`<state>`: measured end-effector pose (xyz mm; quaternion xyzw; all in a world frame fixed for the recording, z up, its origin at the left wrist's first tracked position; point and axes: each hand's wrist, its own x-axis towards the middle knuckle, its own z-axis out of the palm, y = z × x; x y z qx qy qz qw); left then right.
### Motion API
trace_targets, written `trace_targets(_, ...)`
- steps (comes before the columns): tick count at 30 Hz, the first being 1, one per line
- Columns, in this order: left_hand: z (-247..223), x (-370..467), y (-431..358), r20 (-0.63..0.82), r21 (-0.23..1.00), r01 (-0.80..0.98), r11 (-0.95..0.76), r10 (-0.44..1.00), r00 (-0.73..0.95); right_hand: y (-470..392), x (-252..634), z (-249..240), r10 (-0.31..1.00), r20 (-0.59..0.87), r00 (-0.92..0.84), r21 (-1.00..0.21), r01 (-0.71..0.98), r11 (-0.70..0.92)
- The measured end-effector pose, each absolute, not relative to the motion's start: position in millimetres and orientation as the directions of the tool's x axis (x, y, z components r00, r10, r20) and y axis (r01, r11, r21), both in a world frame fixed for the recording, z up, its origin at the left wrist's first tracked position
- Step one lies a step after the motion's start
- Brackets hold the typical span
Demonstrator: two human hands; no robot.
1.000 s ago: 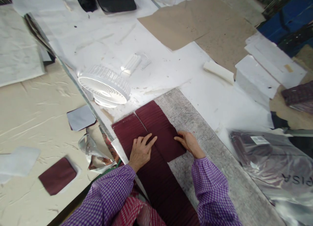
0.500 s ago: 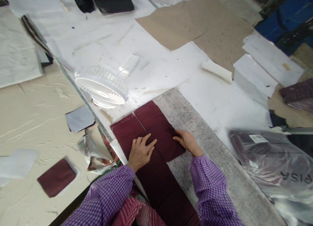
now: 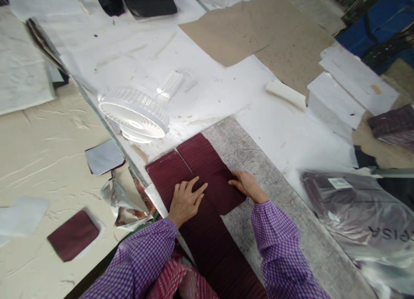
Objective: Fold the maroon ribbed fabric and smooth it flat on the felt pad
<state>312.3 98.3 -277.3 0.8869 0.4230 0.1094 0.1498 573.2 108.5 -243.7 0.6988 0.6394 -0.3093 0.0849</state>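
My left hand (image 3: 187,199) lies with its fingers spread on the seam between two rows of dark maroon fabric pieces. With thumb and fingers, my right hand (image 3: 247,185) pinches the right edge of a maroon fabric piece (image 3: 223,191). Another maroon strip (image 3: 163,169) lies to the left of it, and the left row runs down toward my body. Under the fabric is a mottled grey board (image 3: 241,146). The fabric looks finely ribbed, in overlapping layers.
A small white fan (image 3: 134,115) stands just beyond the fabric. At right lies a clear plastic bag (image 3: 359,221) with dark contents. Brown paper (image 3: 258,27) covers the far table. On the cream surface at left are a maroon piece (image 3: 73,235) and a grey-blue piece (image 3: 105,157).
Both hands stay in nearly the same place on the fabric. The view has shifted very slightly.
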Motion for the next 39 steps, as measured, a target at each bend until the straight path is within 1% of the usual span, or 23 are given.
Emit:
trace_targets(8, -275, 312, 99, 0.081, 0.355, 0.71, -0.609, 0.776, 0.625, 106, 567, -243, 0.824, -0.56, 0.084, -0.229, 0.941, -0.251)
trace_targets(15, -278, 312, 98, 0.087, 0.355, 0.711, -0.607, 0.779, 0.621, 107, 564, -241, 0.8, -0.587, 0.123, -0.226, 0.924, -0.308)
trace_targets(21, -280, 312, 98, 0.086, 0.367, 0.714, -0.596, 0.786, 0.612, 97, 562, -244, 0.837, -0.518, 0.177, -0.216, 0.92, -0.328)
trace_targets(25, -279, 312, 98, 0.084, 0.38, 0.715, -0.587, 0.792, 0.605, 85, 563, -243, 0.846, -0.498, 0.192, -0.264, 0.895, -0.359)
trace_targets(34, -276, 313, 99, 0.082, 0.381, 0.719, -0.58, 0.797, 0.599, 53, 567, -248, 0.851, -0.457, 0.257, -0.472, 0.741, -0.478)
trace_targets(37, -277, 313, 99, 0.084, 0.386, 0.72, -0.577, 0.799, 0.595, 51, 564, -253, 0.839, -0.454, 0.301, -0.509, 0.685, -0.521)
trace_targets(39, -279, 313, 98, 0.073, 0.403, 0.734, -0.546, 0.819, 0.569, 51, 561, -255, 0.836, -0.453, 0.31, -0.528, 0.662, -0.532)
